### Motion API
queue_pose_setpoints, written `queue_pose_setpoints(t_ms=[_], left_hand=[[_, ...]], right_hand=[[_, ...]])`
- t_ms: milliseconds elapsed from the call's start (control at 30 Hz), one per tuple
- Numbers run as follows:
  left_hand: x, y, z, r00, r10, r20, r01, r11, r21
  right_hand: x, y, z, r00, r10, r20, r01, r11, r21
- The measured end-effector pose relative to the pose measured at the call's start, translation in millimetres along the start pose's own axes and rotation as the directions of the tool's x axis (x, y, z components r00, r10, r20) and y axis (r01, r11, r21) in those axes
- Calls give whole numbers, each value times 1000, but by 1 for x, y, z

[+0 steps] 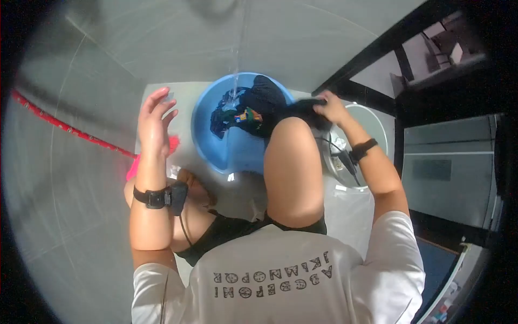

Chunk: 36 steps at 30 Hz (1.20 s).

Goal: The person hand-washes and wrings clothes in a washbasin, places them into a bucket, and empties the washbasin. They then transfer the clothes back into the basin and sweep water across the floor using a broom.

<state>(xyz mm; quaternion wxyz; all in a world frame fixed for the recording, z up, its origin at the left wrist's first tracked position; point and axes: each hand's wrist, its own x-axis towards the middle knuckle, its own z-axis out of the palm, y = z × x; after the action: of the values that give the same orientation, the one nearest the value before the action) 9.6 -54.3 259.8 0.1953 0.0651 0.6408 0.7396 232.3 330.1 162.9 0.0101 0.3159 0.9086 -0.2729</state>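
Observation:
A blue basin [203, 146] stands on the floor in front of me. Dark wet clothes [261, 97] lie in it, one with a colourful print. A thin stream of water [236, 59] falls into the basin from above. My right hand [332, 109] grips a black garment [312, 112] at the basin's right side, and the cloth stretches back toward the pile. My left hand [155, 121] is raised to the left of the basin, apart from it, with its fingers spread and nothing in them. My bent knee [294, 156] hides part of the basin's right edge.
To the right stands a round white bucket [382, 127], partly behind my right forearm. A broom with a red patterned handle [70, 128] leans at the left. Grey tiled walls [178, 43] rise close ahead and left. A dark door frame [377, 46] is at the right.

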Motion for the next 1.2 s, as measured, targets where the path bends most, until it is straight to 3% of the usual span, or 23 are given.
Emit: queue_pose_setpoints(t_ms=[33,67,100,133,167,267,367,433,500,567,633,700,767,833,933,1033,1100,1133,1200], left_hand=[[0,-2,0,1000,-7,4,7,1000,10],[1,-4,-1,1000,3,18,-3,1000,12],[2,-6,-1,1000,7,11,-8,1000,31],[2,-6,1,1000,-6,2,6,1000,29],[2,-5,3,1000,-21,-9,21,999,33],[4,-8,0,999,-42,2,42,997,58],[8,-14,-6,998,-61,-20,63,995,73],[8,-13,-5,996,-63,-60,68,993,92],[10,-16,-9,997,-77,-32,80,991,103],[13,-22,-11,994,-87,-64,95,987,130],[20,-31,-18,990,-121,-66,131,975,180],[30,-40,-30,987,-138,-81,153,962,227],[42,-50,-45,975,-164,-147,196,950,245],[44,-55,-55,974,-149,-171,192,943,271],[44,-60,-57,960,-135,-245,210,926,313],[40,-64,-44,943,-172,-285,250,931,267],[38,-68,-39,950,-168,-265,248,920,304],[35,-69,-37,956,-166,-241,242,910,336],[33,-67,-35,957,-170,-235,239,921,306]], right_hand=[[11,-2,6,988,-95,-120,123,958,258],[4,-38,-13,999,5,33,-22,834,551],[-7,-65,-39,964,-12,265,-173,726,665],[-12,-73,-50,973,-95,209,-103,634,767],[-15,-74,-65,979,-135,152,-28,648,761],[-15,-29,-93,995,-14,98,-53,754,655],[-27,73,-90,938,275,213,-344,818,461],[-55,124,-77,863,474,175,-493,865,90],[-86,182,-49,895,376,241,-354,926,-132],[-107,178,-38,804,462,373,-406,886,-222],[-111,230,14,795,422,436,-396,905,-153],[-100,232,33,685,491,539,-414,870,-267],[-82,238,54,657,494,570,-391,869,-303],[-62,251,79,583,590,558,-468,806,-362],[-56,232,78,637,607,474,-469,794,-386],[-46,228,84,704,584,405,-349,781,-518],[-45,230,93,687,629,365,-467,766,-441],[-47,239,98,661,714,230,-628,694,-352],[-46,259,115,710,655,260,-572,751,-330]])
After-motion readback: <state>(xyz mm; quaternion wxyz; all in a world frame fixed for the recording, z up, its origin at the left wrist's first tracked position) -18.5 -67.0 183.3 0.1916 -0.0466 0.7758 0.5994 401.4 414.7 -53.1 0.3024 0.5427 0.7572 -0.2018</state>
